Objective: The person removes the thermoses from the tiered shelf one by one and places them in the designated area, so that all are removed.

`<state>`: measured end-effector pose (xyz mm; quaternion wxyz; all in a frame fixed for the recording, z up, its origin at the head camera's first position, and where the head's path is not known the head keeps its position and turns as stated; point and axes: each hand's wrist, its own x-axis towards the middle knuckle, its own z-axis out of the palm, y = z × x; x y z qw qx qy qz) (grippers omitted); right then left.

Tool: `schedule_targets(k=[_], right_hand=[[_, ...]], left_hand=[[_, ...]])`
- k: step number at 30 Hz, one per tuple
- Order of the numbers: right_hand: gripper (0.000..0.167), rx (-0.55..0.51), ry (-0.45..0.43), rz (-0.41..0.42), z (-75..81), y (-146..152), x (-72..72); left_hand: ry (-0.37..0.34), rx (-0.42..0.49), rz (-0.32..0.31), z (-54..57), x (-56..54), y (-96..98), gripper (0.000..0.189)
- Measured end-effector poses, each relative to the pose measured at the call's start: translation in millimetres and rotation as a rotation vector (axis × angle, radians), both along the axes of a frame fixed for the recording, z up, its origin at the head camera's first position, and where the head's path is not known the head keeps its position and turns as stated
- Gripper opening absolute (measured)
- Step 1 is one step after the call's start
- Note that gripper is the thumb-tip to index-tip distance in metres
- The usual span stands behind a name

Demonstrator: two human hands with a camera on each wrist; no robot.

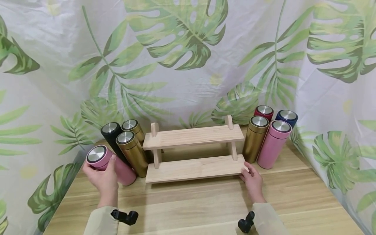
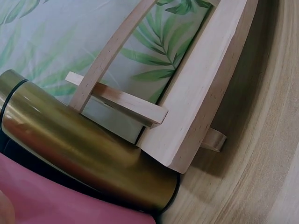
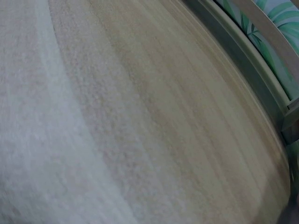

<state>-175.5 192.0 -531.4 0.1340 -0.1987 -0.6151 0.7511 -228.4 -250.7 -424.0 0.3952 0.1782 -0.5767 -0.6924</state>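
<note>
My left hand (image 1: 103, 179) grips a pink thermos (image 1: 124, 171) near its silver-topped lid, at the left of the table; the thermos leans and its base is beside a gold thermos (image 1: 133, 156). In the left wrist view the pink thermos (image 2: 70, 200) lies along the lower left, next to the gold one (image 2: 93, 144). A two-tier wooden shelf (image 1: 194, 168) stands in the middle. My right hand (image 1: 252, 181) pinches the right end of its lower board, thumb and fingers at the corner. The right wrist view shows mostly tabletop, with part of the shelf at its right edge.
Behind the left hand stand a black thermos (image 1: 111, 133) and another gold thermos (image 1: 132, 125). Right of the shelf cluster a gold thermos (image 1: 255, 140), a pink one (image 1: 273, 147), a red one (image 1: 264, 112) and a blue one (image 1: 289, 117). A leaf-print cloth (image 1: 188, 81) hangs around the wooden table (image 1: 188, 205).
</note>
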Motion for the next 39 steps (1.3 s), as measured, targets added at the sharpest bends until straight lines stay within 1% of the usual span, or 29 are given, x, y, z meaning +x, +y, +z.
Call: schedule_targets(k=[2,5,9,11,15,18,21,25,32,35,39], right_hand=[[0.043,0.003,-0.028,0.008,2.4,0.0,-0.5],[0.044,0.001,-0.044,0.016,3.9,-0.1,-0.6],[0.043,-0.005,-0.048,0.019,2.8,0.7,-1.8],[0.043,-0.006,-0.048,0.016,2.0,1.4,-2.5],[0.043,-0.002,-0.041,0.008,3.1,2.0,-3.2],[0.043,0.003,-0.043,0.012,4.9,1.4,-2.5],[0.043,0.004,-0.05,0.02,5.3,0.5,-1.7],[0.043,0.005,-0.048,0.015,4.1,1.0,-1.8],[0.043,0.01,-0.047,0.025,5.0,2.5,-1.9],[0.043,0.007,-0.05,0.025,6.1,2.6,-1.7],[0.043,0.008,-0.051,0.025,4.4,1.8,-1.9]], left_hand=[[-0.004,-0.002,0.002,0.1,-1.9,-0.2,0.077],[-0.005,-0.005,0.006,-0.1,-5.2,0.4,0.078],[-0.009,-0.015,0.007,-1.1,-10.1,1.7,0.078],[-0.023,-0.027,0.004,-1.1,-13.0,2.5,0.078],[-0.042,-0.037,-0.007,-0.6,-18.4,2.9,0.078],[-0.041,-0.049,-0.012,-1.7,-20.7,2.7,0.078],[-0.05,-0.089,-0.014,-3.8,-21.8,2.8,0.077],[-0.084,-0.155,-0.033,-6.2,-23.8,3.5,0.075],[-0.131,-0.209,-0.046,-9.5,-21.8,2.1,0.074],[-0.155,-0.236,-0.056,-9.4,-21.5,1.0,0.075],[-0.164,-0.258,-0.069,-7.5,-20.7,-1.0,0.076]])
